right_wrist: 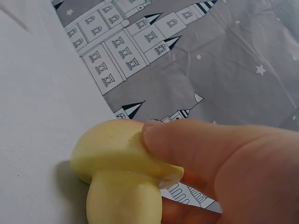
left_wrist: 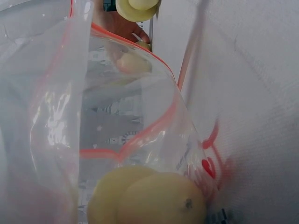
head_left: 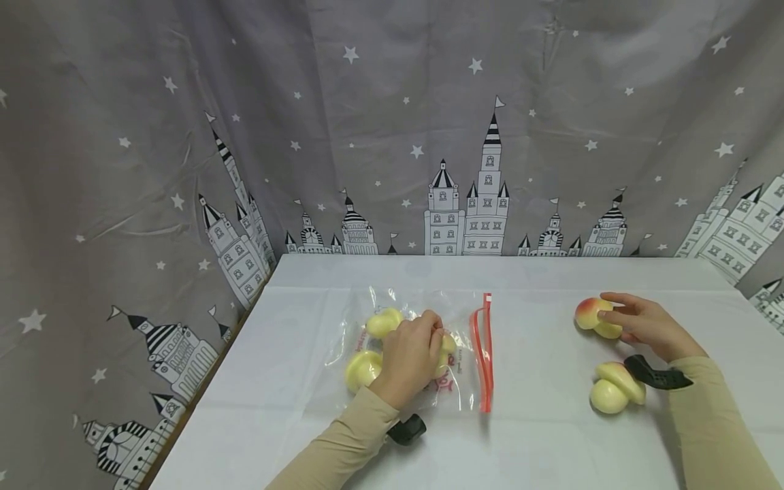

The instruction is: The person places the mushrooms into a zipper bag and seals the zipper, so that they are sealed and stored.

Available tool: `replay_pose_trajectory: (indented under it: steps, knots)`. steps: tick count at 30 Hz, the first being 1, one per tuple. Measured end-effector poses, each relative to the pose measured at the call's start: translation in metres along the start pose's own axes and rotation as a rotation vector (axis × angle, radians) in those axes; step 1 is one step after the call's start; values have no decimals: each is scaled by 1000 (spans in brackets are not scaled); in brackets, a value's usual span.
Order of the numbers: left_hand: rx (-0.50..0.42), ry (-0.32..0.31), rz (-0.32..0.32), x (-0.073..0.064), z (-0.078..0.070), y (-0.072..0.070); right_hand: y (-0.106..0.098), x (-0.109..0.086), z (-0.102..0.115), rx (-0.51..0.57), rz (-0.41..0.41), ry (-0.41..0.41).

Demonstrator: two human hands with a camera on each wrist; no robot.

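Over a bag (head_left: 487, 361), holds the left hand (head_left: 412, 354) curled, too hidden to tell any grip, pinching a mushroom (right_wrist: 117, 151) with the right hand (head_left: 652, 328) at white table (head_left: 533, 415) before starry curtain (head_left: 380, 95).

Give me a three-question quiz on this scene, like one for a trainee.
1. How many mushrooms are outside the bag?
2. True or false: the bag's zip strip is blue.
3. Which hand touches a mushroom outside the bag? A) left B) right

Key:
1. Two.
2. False; the zip strip is red.
3. B, the right hand.
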State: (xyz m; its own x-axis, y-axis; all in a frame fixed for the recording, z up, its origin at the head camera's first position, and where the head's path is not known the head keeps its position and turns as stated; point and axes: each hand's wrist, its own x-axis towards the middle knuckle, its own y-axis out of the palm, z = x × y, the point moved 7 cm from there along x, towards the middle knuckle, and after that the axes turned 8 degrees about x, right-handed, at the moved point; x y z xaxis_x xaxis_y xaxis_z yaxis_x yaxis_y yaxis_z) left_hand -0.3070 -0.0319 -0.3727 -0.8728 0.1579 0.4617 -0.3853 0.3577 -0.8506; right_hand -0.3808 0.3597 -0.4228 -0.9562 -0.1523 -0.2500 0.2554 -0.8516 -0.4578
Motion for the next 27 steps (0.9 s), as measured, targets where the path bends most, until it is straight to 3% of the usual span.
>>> replay_pose_trajectory:
  steps: [27]
  knots:
    - [-1, 8, -5, 0, 0, 0, -7, -7, 6, 73, -14, 1]
